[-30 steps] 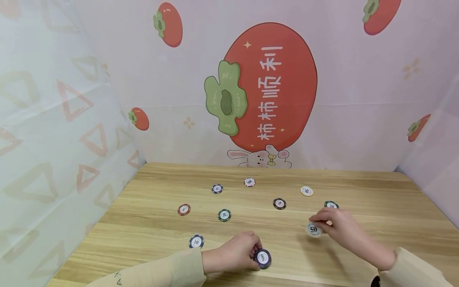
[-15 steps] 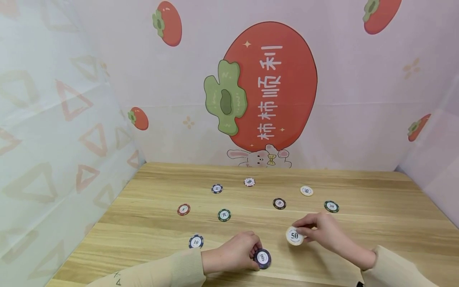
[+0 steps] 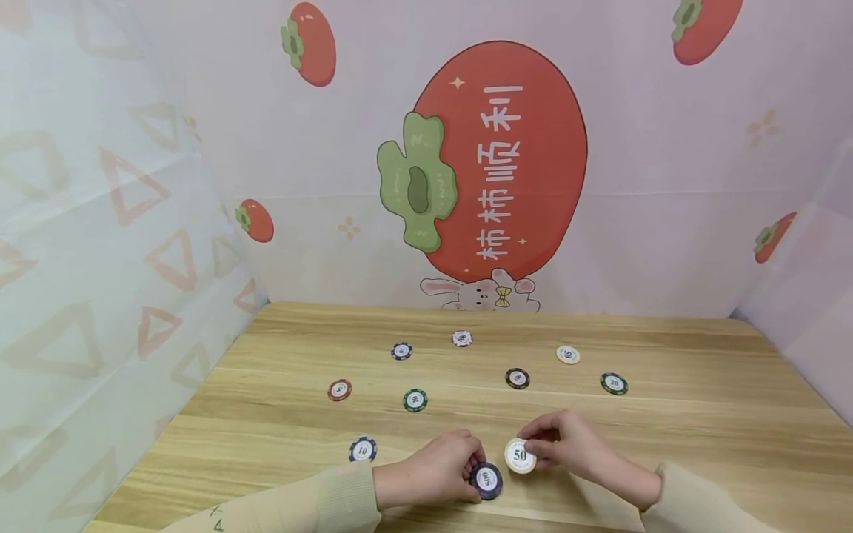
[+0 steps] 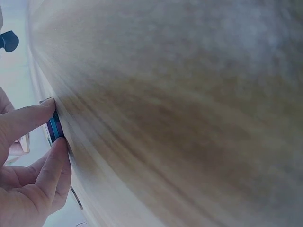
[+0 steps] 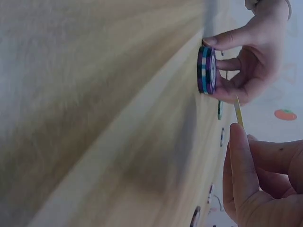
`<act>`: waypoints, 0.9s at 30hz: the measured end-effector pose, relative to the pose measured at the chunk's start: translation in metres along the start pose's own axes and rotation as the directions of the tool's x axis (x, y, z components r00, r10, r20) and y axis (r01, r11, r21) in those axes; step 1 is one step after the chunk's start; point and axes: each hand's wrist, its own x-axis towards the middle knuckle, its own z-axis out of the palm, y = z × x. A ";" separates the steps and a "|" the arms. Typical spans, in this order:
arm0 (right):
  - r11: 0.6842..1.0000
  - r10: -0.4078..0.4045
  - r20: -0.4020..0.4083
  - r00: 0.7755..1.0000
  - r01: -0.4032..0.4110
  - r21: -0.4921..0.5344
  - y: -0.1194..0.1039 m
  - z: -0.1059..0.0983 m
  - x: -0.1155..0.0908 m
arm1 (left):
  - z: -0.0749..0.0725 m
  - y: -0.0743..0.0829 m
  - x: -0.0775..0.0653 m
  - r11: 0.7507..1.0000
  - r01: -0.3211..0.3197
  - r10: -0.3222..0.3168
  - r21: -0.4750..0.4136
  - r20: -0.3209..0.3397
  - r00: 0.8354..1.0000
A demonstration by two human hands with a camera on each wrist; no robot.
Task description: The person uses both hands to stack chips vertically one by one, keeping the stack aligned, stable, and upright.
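My left hand grips the edges of a short stack of purple poker chips, topped by one marked 500, on the wooden table. In the right wrist view the stack's banded rims show more than one layer. Thumb and fingers of my right hand pinch a white poker chip marked 50, held just right of the stack and apart from it. Seen edge-on in the right wrist view, that chip has a thin yellow rim. The left wrist view shows my left fingertips around the stack's side.
Flat on the wooden table lie scattered poker chips: a blue 10 near my left sleeve, a red 5, a green 20, a black 100, another green 20, and several farther back. A printed curtain rises behind.
My right hand has carried the white 50 chip leftward and nearer, to beside the purple stack. The right green 20 chip has come fully into view. My left hand keeps its grip in place.
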 end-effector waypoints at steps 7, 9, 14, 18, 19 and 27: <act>0.998 0.007 0.022 1.000 -0.008 0.058 0.005 0.012 0.003 | 0.000 0.000 0.000 1.000 -0.001 0.001 -0.005 0.006 1.000; 0.996 0.013 0.032 0.999 -0.016 0.090 0.006 0.015 0.003 | 0.000 0.001 -0.001 1.000 -0.004 0.004 -0.005 0.002 1.000; 0.984 0.041 0.059 0.997 -0.051 0.169 0.010 0.021 0.002 | 0.001 0.001 -0.001 1.000 -0.004 0.004 -0.004 -0.010 1.000; 0.983 0.063 0.068 0.996 -0.073 0.171 0.012 0.025 0.002 | 0.001 0.001 -0.001 1.000 -0.005 0.005 -0.008 -0.012 1.000; 0.983 0.065 0.069 0.995 -0.076 0.168 0.012 0.026 0.002 | 0.001 0.001 -0.001 1.000 -0.006 0.006 -0.008 -0.012 1.000; 0.980 0.063 0.092 0.994 -0.079 0.185 0.008 0.032 0.004 | 0.001 -0.001 -0.001 1.000 -0.022 0.022 -0.003 -0.019 1.000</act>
